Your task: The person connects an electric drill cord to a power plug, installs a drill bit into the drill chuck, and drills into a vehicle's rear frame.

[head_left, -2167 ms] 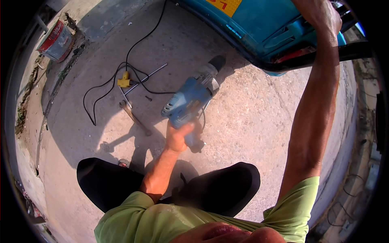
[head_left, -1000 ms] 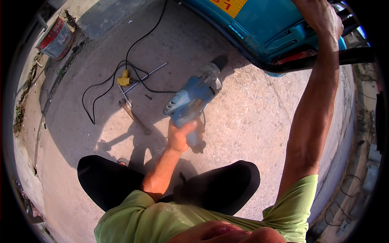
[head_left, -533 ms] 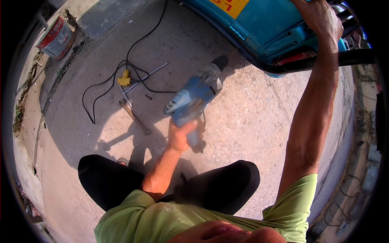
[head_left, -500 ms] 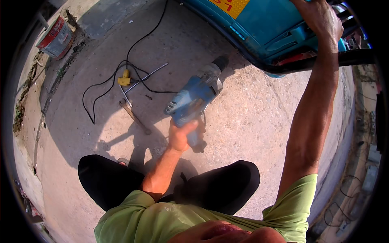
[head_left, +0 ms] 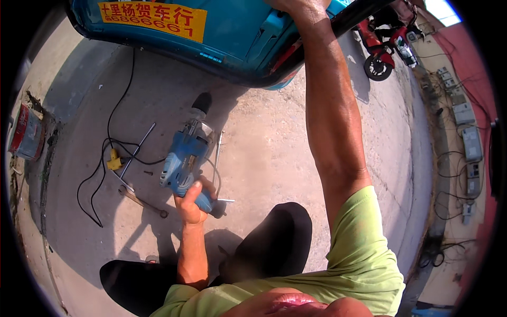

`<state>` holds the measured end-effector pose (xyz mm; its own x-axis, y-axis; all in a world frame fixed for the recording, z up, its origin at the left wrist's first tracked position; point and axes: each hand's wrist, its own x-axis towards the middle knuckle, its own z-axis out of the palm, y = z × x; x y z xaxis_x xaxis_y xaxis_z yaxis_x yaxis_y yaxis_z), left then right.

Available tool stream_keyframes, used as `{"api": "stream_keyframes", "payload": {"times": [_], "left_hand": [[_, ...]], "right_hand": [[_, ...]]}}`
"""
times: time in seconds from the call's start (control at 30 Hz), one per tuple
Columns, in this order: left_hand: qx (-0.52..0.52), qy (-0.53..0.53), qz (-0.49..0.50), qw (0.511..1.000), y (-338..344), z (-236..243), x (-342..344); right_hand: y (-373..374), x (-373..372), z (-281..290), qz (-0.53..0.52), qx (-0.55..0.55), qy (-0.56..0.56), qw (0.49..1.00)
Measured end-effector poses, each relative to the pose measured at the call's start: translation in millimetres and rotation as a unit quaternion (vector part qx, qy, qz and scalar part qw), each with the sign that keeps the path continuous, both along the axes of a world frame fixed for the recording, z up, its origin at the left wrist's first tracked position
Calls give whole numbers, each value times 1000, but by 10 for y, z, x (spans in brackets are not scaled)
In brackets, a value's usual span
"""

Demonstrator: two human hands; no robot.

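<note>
My left hand is wrapped round the handle of a blue power drill. The drill's black chuck points away from me, toward a teal vehicle body with a yellow sign and a black bar. Stretched forward, my right hand is at the vehicle beside that bar; the frame's upper edge cuts it off and its fingers are hidden. A black cord runs from the drill to a yellow connector on the ground.
Left of the drill lie a T-shaped metal rod, a bolt and a wrench. Another thin metal rod lies to its right. A bucket stands far left, a red scooter far right. Electrical boxes line the right wall.
The view has swung right and up, bringing the scooter and wall boxes in. The drill, blurred before, is now sharp and still in my left hand. My right arm stays stretched to the vehicle.
</note>
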<state>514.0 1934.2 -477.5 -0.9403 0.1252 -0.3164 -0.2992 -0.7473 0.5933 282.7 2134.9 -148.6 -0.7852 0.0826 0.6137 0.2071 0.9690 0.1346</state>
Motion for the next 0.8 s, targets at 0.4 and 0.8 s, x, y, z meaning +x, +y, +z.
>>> {"api": "stream_keyframes", "payload": {"times": [0.4, 0.8], "left_hand": [[-11, -12, 3, 1000, -57, -41, 12], [-5, 2, -2, 1000, -46, 36, -24]], "right_hand": [[34, 31, 24, 32, -88, -42, 995], [-25, 6, 29, -11, -34, -44, 998]]}}
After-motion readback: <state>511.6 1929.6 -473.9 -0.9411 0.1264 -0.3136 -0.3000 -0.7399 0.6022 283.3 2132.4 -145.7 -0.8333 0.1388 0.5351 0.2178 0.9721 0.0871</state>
